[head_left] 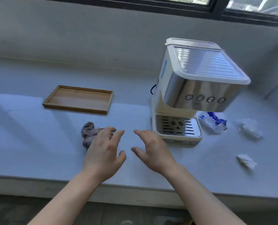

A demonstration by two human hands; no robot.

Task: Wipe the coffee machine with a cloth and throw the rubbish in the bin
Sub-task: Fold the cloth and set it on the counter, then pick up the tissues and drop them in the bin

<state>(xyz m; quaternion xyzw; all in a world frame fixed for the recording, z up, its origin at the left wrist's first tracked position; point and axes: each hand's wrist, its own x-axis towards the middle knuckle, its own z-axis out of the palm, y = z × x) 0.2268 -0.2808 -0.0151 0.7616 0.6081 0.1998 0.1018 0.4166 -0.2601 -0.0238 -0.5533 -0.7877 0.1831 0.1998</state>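
A cream and steel coffee machine [198, 88] stands on the white counter [29, 140], right of centre. A crumpled grey-purple cloth [88, 132] lies on the counter to its left. My left hand [104, 151] hovers over the cloth's right edge, fingers spread, holding nothing. My right hand [152, 150] is open just left of the machine's drip tray [178, 127]. Rubbish lies right of the machine: a blue and clear plastic wrapper [213, 123], a crumpled white tissue [250, 129] and a small white paper scrap [246, 161]. No bin is in view.
A shallow wooden tray [54, 97] sits at the back left of the counter. A white wall and a dark window frame [216, 8] rise behind. The counter's front edge [37, 178] runs below my wrists.
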